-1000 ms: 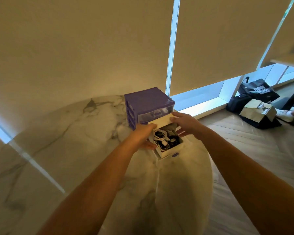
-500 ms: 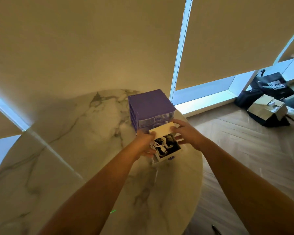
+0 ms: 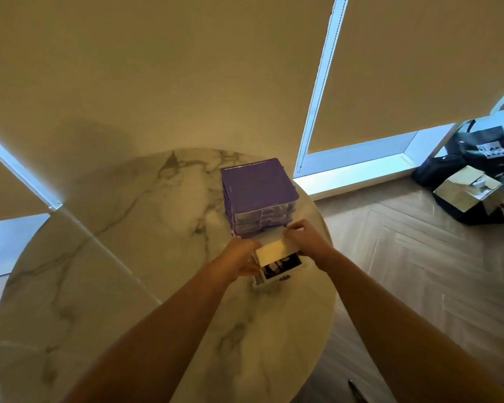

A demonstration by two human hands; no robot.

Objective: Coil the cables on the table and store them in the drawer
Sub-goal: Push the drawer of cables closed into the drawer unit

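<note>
Marble round table carries a purple drawer unit near its far right edge. White drawer, the lowest one, is drawn most of the way out toward the person, its far end partly covered by a pale flat piece, perhaps a card or lid. Coiled cables, dark and light, lie inside the drawer; none is visible loose on the table top.

Left hand grips the drawer's left side, fingers curled round the wall. Right hand holds the right side further back, fingers bent over the pale piece. A hand on each side probably keeps the light drawer square to its slot.

Judgement: storing is done; remaining step is pushing the drawer home. Risk: a cable loop riding up and jamming.
</note>
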